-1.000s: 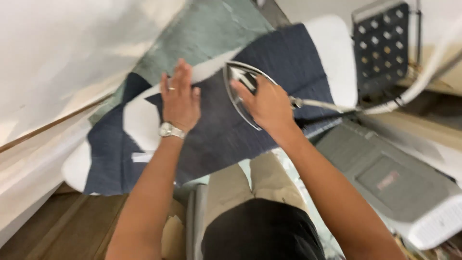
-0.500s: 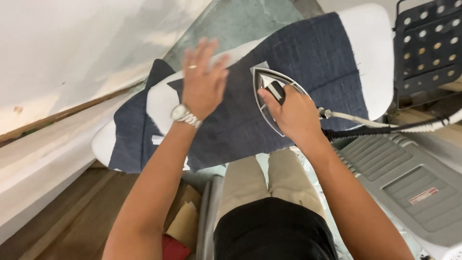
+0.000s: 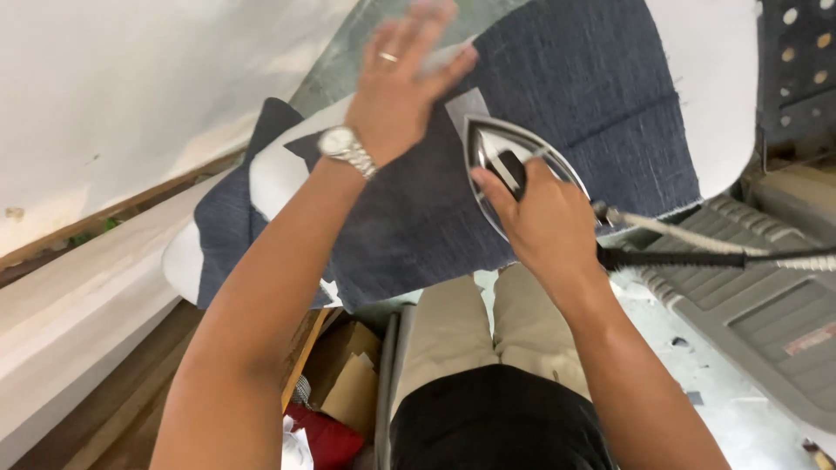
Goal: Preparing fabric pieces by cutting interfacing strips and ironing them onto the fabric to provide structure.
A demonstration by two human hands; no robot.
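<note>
A dark blue denim piece point(image 3: 575, 96) lies spread over a white padded ironing board point(image 3: 710, 78). My right hand point(image 3: 544, 213) grips the black handle of a steel-soled iron point(image 3: 505, 161) that rests on the denim. My left hand point(image 3: 405, 78), with a ring and a silver wristwatch, is spread flat with fingers apart, just left of the iron's tip; it is blurred, and whether it touches the cloth I cannot tell.
The iron's hose and cable point(image 3: 697, 244) run off to the right. A grey ribbed machine point(image 3: 758, 305) sits at right, a dark perforated panel point(image 3: 801, 52) at top right. Cardboard and a red item point(image 3: 340, 409) lie under the board. A white wall point(image 3: 131, 104) stands at left.
The view has closed in on the board. My left hand has slid farther up the denim and my right hand has pushed the iron along after it.
</note>
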